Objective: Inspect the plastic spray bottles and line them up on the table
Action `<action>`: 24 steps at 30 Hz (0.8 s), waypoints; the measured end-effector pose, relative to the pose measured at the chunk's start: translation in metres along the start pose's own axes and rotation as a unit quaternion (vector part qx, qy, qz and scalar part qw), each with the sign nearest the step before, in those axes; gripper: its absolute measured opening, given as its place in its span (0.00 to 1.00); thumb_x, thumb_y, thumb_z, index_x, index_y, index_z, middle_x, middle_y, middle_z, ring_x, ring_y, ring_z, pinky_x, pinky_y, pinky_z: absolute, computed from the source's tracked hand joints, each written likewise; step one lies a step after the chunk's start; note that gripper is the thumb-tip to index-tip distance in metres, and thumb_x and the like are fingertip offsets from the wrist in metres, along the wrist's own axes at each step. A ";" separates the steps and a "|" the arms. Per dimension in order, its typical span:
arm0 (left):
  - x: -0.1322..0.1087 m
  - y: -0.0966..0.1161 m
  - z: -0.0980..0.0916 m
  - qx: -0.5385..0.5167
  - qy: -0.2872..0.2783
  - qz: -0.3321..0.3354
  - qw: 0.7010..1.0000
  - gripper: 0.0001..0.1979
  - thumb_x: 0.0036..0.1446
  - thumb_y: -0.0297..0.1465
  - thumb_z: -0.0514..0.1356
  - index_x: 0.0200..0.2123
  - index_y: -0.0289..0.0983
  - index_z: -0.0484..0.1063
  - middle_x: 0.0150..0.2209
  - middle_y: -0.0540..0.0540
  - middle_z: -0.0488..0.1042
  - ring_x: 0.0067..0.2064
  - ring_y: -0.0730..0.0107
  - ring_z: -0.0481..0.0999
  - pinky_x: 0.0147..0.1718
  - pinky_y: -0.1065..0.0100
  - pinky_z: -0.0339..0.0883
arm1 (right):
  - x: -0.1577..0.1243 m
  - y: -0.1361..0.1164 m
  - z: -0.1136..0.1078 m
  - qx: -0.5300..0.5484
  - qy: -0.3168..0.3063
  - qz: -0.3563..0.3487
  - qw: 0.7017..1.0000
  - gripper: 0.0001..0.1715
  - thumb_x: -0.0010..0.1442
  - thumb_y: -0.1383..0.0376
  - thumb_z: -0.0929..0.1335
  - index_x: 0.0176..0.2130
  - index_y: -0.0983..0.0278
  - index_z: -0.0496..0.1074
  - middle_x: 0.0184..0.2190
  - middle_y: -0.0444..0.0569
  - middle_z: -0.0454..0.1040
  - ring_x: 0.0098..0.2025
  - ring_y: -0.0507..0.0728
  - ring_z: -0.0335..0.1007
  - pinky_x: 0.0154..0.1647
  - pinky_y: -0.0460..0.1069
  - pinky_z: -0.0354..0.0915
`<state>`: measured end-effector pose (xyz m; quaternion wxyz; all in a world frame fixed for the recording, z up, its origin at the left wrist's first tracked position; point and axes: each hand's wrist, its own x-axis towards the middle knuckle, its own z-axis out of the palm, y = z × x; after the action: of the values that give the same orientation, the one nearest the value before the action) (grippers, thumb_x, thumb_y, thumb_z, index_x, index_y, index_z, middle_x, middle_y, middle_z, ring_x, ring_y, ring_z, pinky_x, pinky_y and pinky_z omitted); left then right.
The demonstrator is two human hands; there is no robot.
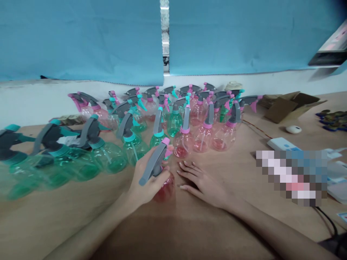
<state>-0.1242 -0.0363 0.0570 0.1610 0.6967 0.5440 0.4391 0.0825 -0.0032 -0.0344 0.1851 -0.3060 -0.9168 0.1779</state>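
My left hand is wrapped round a pink spray bottle with a grey trigger head and pink nozzle, standing on the wooden table. My right hand lies flat on the table just right of that bottle, fingers stretched out and holding nothing. Behind both hands stand several pink spray bottles and several green spray bottles.
More green bottles crowd the left side. Cardboard pieces lie at the back right, with a white mouse, a white box, a cable and a blurred patch nearby. A blue curtain hangs behind.
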 end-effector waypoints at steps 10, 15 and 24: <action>0.000 0.002 0.002 -0.033 0.005 0.000 0.999 0.20 0.49 0.24 0.58 0.46 0.42 0.69 0.35 0.48 0.77 0.28 0.66 0.76 0.27 0.66 0.72 | 0.000 -0.001 -0.001 -0.001 -0.005 0.004 1.000 0.30 0.65 0.53 0.60 0.62 0.60 0.57 0.62 0.51 0.58 0.65 0.60 0.47 0.64 0.62 0.48; 0.000 0.000 0.003 -0.043 -0.007 0.003 0.999 0.19 0.50 0.24 0.58 0.47 0.42 0.68 0.36 0.48 0.76 0.28 0.69 0.76 0.29 0.68 0.72 | 0.000 -0.001 -0.001 -0.014 -0.013 0.008 1.000 0.30 0.65 0.53 0.60 0.62 0.63 0.58 0.63 0.52 0.57 0.66 0.59 0.46 0.65 0.61 0.47; 0.001 0.001 0.001 -0.034 -0.001 0.019 0.999 0.18 0.51 0.25 0.58 0.47 0.41 0.68 0.35 0.47 0.75 0.28 0.69 0.74 0.29 0.67 0.72 | -0.001 -0.001 -0.001 -0.001 -0.001 0.003 1.000 0.29 0.65 0.54 0.61 0.62 0.60 0.57 0.62 0.52 0.58 0.65 0.60 0.47 0.64 0.62 0.48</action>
<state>-0.1229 -0.0353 0.0574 0.1765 0.7014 0.5153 0.4597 0.0827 -0.0041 -0.0337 0.1837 -0.3082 -0.9163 0.1781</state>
